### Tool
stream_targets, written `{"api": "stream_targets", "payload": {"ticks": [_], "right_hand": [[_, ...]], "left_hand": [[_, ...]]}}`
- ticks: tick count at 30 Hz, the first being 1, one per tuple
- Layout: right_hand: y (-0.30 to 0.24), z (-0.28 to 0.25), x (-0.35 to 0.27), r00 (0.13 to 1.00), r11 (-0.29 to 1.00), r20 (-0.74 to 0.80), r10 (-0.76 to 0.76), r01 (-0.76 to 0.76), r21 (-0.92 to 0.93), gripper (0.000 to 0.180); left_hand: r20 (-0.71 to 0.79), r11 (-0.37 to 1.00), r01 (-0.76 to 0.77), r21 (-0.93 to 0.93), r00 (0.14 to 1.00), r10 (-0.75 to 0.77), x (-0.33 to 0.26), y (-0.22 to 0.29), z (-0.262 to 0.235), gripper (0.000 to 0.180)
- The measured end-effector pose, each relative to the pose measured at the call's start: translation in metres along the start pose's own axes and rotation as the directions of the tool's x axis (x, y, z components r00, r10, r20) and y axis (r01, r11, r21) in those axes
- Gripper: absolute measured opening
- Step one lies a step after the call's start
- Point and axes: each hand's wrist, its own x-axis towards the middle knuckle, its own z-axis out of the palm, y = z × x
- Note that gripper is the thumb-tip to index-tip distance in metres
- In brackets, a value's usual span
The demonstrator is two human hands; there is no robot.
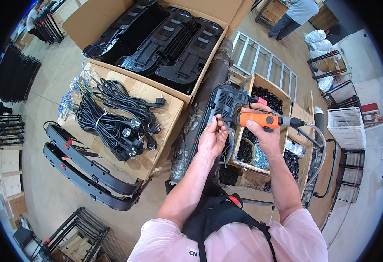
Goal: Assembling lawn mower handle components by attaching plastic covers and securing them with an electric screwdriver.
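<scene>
Seen from the head camera, the right hand (261, 126) is wrapped tight around an orange pneumatic screwdriver (261, 118), held level with its bit toward the black plastic housing (220, 107), which stands on edge in front of the person, apparently so the tool can meet its side squarely. The left hand (212, 139) rests against the housing's lower edge, fingertips pinched together on something small at the bit, likely steadying a screw, though it is too small to tell. A clear air hose (318, 144) loops away from the tool's rear, keeping clear of the work. Compartmented boxes of small black parts (270, 98) sit just behind, within reach. To the left, a cardboard sheet carries bundled power cords (113, 118), beside a large carton of black panels (165, 43) and two long black trims (86, 170) on the concrete workshop floor (47, 87). Another person (294, 15) stands far off.
</scene>
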Motion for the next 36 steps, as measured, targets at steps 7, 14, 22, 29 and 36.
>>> {"api": "stream_targets", "payload": {"ticks": [7, 14, 22, 29, 36], "right_hand": [[0.005, 0.004, 0.005, 0.999, 1.000, 0.030, 0.019, -0.020, 0.001, 0.050], [0.031, 0.024, 0.025, 1.000, 0.995, -0.018, -0.025, 0.023, -0.093, 0.050], [0.044, 0.036, 0.040, 0.999, 0.993, 0.032, -0.032, 0.036, -0.113, 0.049], [0.028, 0.049, 0.056, 0.989, 0.938, 0.151, -0.009, 0.060, -0.341, 0.038], [0.032, 0.053, 0.063, 0.991, 0.927, 0.134, -0.007, 0.057, -0.371, 0.028]], "left_hand": [[0.139, 1.000, 0.014, 0.022, 0.990, -0.017, -0.009, 0.003, -0.003, 0.025], [-0.106, 0.930, 0.050, 0.365, 0.994, -0.012, -0.034, -0.017, 0.011, 0.029], [-0.128, 0.807, 0.124, 0.578, 0.990, -0.060, -0.067, -0.030, -0.010, 0.028], [-0.134, 0.681, 0.102, 0.725, 0.991, -0.006, -0.098, -0.026, -0.027, 0.021], [-0.089, 0.749, 0.109, 0.653, 0.994, -0.067, -0.118, -0.018, -0.046, 0.023]]}}
